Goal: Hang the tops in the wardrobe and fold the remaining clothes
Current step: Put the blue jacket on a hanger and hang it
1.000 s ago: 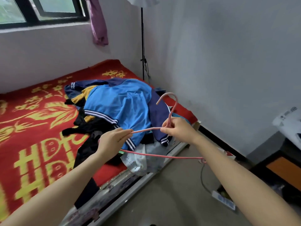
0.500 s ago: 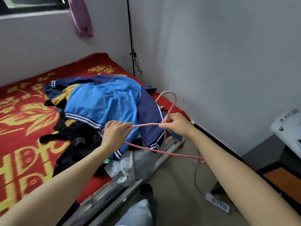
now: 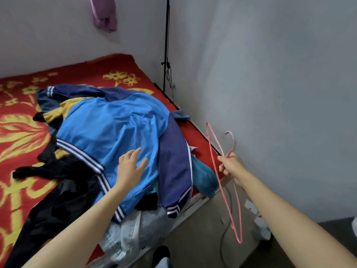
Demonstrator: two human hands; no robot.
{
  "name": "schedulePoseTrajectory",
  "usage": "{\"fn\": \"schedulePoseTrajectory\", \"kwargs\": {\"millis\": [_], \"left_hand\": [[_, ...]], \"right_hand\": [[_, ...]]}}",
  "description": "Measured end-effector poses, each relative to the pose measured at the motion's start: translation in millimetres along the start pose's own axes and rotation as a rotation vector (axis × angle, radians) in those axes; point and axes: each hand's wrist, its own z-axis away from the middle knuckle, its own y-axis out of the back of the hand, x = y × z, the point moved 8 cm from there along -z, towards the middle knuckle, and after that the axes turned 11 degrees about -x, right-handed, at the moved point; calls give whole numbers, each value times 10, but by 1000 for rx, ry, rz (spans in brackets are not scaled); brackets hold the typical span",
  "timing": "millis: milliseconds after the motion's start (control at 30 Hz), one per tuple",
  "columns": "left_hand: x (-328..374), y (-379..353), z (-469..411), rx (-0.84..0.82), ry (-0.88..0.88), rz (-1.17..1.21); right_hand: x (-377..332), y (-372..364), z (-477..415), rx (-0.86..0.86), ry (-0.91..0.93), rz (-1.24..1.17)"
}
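Nearest, below the left grip (image 3: 131, 167), pale jeans (image 3: 133, 235) are being seen hanging over the edge of the bed (image 3: 23, 132). Black clothes (image 3: 63, 190) are being shown spread out to that grip's left. Beneath the right grip (image 3: 230, 167), the floor (image 3: 202, 238) is being crossed by a dark cable (image 3: 224, 238).

The left grip is being held wide, fingers straight and spread, over the lower part of a blue jacket (image 3: 116, 128). Whether the cloth is being touched cannot be told. A pink hanger (image 3: 213, 151) is being pinched by the right grip at the neck, just under the hook. The hook is being pointed up above the grip. The frame is being held nearly edge-on, one end rising up-left of the grip and the other dropping well below it, over the floor. The hanger is being held apart from the clothes, off the side of the bed.

Between the two grips, the jacket's navy sleeve (image 3: 173, 163) is being shown draped toward the bed edge, with a teal cloth (image 3: 202, 176) just beside it on the right grip's side. Beyond the left grip, the jacket is being shown lying on top of the pile, with a yellow garment (image 3: 69, 105) showing at its far left edge.

Farthest, a black pole (image 3: 166, 45) is being shown standing in the corner, and a purple cloth (image 3: 105, 16) is being shown hanging high beyond the left grip. A grey wall (image 3: 280, 93) is being shown behind and to the right of the right grip.
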Motion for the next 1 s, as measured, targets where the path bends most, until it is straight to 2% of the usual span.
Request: {"fn": "schedulePoseTrajectory", "kwargs": {"millis": [133,233,433,600,867,1000], "left_hand": [[79,98,-348,34,19,0],[77,151,-541,96,53,30],[27,53,-775,153,179,85],[74,-59,-1035,208,307,66],[85,-189,-1741,252,459,41],[-121,-264,-1864,229,552,39]], "right_hand": [[-68,131,-370,55,-1,-125],[-156,102,-715,47,17,-134],[-375,-82,-1612,-70,85,165],[-592,-197,-2458,-146,66,238],[-1052,-579,-3648,-204,187,380],[-1038,-775,-3982,-228,109,576]]}}
